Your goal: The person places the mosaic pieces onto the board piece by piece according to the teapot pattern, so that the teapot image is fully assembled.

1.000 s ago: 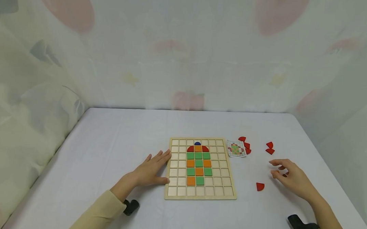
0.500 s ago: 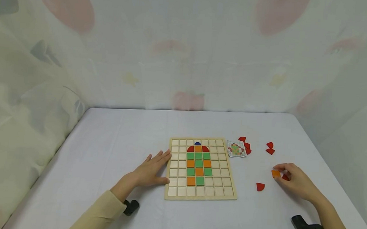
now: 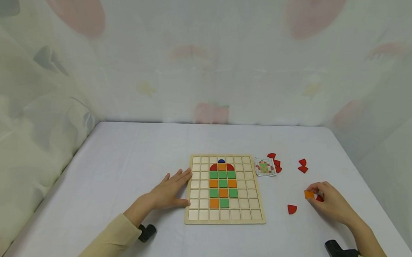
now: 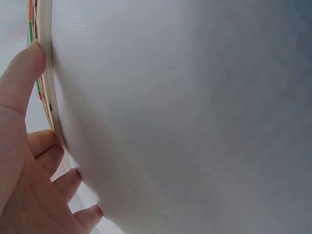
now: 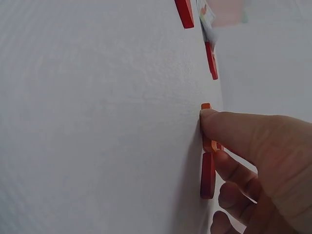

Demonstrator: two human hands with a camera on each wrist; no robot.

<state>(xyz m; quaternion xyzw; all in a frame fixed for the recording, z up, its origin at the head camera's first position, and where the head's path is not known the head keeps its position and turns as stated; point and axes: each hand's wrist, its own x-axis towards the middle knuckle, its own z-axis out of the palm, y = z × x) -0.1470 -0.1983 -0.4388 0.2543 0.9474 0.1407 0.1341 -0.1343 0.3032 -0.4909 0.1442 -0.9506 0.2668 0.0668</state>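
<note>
A wooden grid board [image 3: 201, 222] lies on the table with green and orange squares, two red quarter-rounds and a blue half-round set in its cells. My left hand [image 3: 166, 191] rests with spread fingers against the board's left edge, thumb and fingertips touching it in the left wrist view. To the right of the board, my right hand [image 3: 334, 203] pinches an orange square tile [image 3: 308, 194] between thumb and finger. Beside that tile, partly hidden under the hand, is a red piece [image 5: 208, 176]. A red quarter-round [image 3: 292, 209] lies on its own nearer the board.
A small pattern card [image 3: 265, 167] lies at the board's upper right, overlapping several red pieces [image 3: 277, 163]. Farther right are two more red pieces [image 3: 302, 169]. White cloth covers the table [image 3: 150, 141], and printed curtains stand behind and at both sides.
My right hand has lowered slightly and now pinches the orange tile, which was hidden a second ago. The left hand and the board have stayed where they were.
</note>
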